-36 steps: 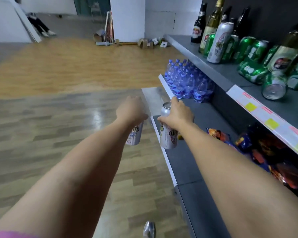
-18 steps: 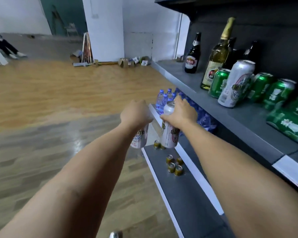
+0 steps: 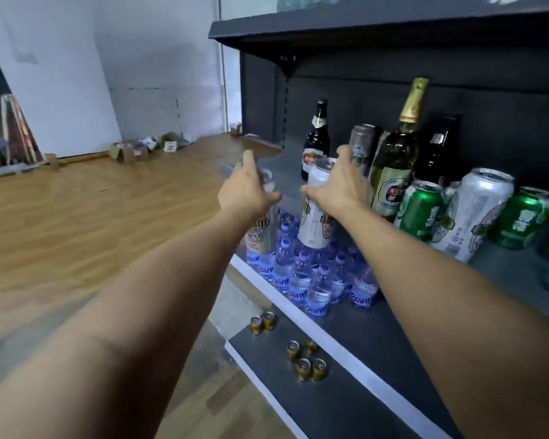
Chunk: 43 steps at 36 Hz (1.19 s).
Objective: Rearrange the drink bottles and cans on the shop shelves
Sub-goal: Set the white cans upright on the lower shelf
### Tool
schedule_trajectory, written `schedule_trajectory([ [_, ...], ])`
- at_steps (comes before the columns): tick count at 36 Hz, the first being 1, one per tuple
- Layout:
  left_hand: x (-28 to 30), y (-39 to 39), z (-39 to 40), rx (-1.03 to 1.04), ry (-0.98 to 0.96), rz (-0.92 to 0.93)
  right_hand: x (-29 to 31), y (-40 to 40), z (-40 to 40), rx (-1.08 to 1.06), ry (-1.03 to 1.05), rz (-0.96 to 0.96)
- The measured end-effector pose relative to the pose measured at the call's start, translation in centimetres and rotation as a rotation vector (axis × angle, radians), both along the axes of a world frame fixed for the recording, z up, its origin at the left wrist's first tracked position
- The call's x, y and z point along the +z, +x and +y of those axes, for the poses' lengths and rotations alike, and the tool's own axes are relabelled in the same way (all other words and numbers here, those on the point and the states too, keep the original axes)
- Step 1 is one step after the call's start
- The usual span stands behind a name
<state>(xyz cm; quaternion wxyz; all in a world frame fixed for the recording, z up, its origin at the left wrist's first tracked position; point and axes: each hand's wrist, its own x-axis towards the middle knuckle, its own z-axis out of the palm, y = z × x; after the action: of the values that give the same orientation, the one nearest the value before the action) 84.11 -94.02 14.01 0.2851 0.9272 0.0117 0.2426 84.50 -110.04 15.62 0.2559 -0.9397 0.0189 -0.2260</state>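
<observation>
Before dark metal shelf (image 3: 504,267), left fingers (image 3: 248,188) wrapped round glossy cylindrical can (image 3: 260,236); right fingers (image 3: 336,185) likewise, second can (image 3: 316,217)

At our ten o'clock we see a warm brown wooden plank floor (image 3: 76,217) running to a white painted wall (image 3: 146,58), with small open cardboard boxes (image 3: 130,152) along its foot and leaning glossy boards (image 3: 18,131) further left.

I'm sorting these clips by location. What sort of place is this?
Probably a small shop, or a mock-up of one: dark retail shelving holds beer bottles and green cans, with packed water bottles on the shelf below. The bare wooden floor and the scattered boxes suggest that it isn't open for trade.
</observation>
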Motion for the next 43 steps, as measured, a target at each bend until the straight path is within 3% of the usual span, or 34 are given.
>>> schedule_trajectory([
  [9,3.7,10.7,-2.3,-0.132,-0.032,-0.159,2.3,8.4,-0.7,-0.127,0.01,-0.093],
  [18,3.3,18.3,-5.2,-0.317,-0.041,-0.077,1.6,14.5,-2.4,-0.278,0.151,-0.04],
  [28,2.8,25.1,-6.4,-0.547,-0.008,-0.057,2.3,19.4,-3.1,-0.487,0.066,0.033],
  [40,3.1,30.0,-6.0,-0.762,0.234,-0.135,2.7,22.0,-2.4,-0.679,0.012,0.218],
  [43,3.8,31.4,-4.8,-0.755,0.012,-0.211,3.7,21.9,-1.5,-0.756,-0.099,0.104],
])
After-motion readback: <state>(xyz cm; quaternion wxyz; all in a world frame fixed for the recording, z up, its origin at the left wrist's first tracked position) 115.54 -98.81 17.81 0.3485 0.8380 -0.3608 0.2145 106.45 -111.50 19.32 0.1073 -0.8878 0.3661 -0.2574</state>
